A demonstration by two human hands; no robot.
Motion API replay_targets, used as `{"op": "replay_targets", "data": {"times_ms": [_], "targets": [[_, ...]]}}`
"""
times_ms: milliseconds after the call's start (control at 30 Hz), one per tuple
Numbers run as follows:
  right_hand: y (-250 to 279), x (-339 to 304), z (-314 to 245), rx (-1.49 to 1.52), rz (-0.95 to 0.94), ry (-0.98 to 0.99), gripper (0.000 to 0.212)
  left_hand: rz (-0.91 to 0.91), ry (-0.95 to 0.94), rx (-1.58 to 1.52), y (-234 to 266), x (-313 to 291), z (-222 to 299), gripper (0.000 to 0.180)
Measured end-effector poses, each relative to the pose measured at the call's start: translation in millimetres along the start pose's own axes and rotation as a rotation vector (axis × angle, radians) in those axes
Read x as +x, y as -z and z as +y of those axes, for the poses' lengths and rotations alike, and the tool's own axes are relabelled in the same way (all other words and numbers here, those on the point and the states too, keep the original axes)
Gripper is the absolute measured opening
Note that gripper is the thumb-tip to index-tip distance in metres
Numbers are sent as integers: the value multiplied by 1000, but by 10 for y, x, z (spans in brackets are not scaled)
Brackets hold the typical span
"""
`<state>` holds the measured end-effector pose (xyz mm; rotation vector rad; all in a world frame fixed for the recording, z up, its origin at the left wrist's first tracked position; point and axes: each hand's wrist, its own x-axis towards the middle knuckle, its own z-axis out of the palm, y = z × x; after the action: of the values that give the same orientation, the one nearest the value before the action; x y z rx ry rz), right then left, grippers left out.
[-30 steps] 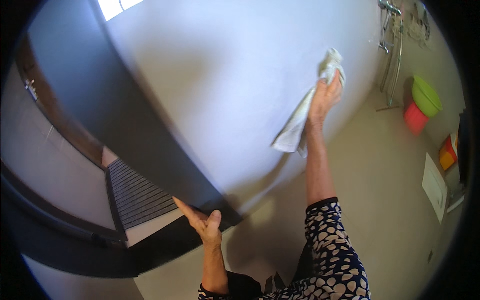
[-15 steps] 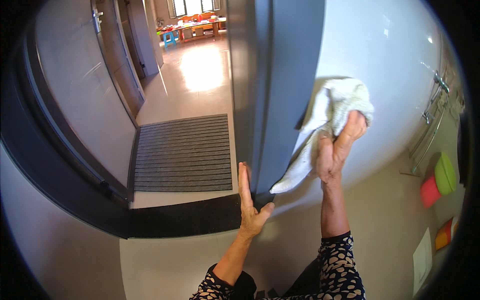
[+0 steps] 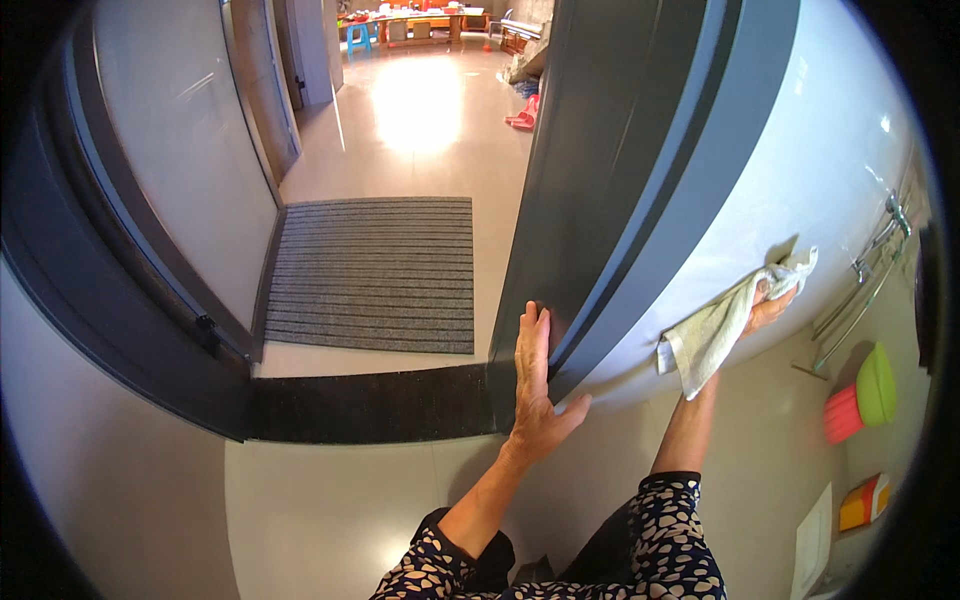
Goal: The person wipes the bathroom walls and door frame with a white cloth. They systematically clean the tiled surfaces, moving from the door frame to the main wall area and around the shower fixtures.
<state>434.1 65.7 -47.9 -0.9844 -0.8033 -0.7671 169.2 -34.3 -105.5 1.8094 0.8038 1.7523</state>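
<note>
The place looked like a home, seen from its bathroom (image 3: pixel 770 440): a shower fitting (image 3: pixel 896 212) and green basin (image 3: pixel 877 387) showed at the frame's right, and a ribbed doormat (image 3: pixel 372 275), left of centre, lay before a room (image 3: pixel 487 125) with a blue stool (image 3: pixel 358 38), upper left.

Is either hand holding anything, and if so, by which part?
The right hand holds a pale cloth by its bunched upper end; the rest hangs loose. The left hand is open and holds nothing.
</note>
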Motion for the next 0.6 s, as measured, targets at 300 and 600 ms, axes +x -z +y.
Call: {"op": "replay_targets", "data": {"times_ms": [300,600], "targets": [[526,-1169,530,-42,-200,-628,51,0,33,58,-223,188,30,98],[391,-1260,-97,75,-165,-940,48,-5,127,96,-179,54,-35,101]]}}
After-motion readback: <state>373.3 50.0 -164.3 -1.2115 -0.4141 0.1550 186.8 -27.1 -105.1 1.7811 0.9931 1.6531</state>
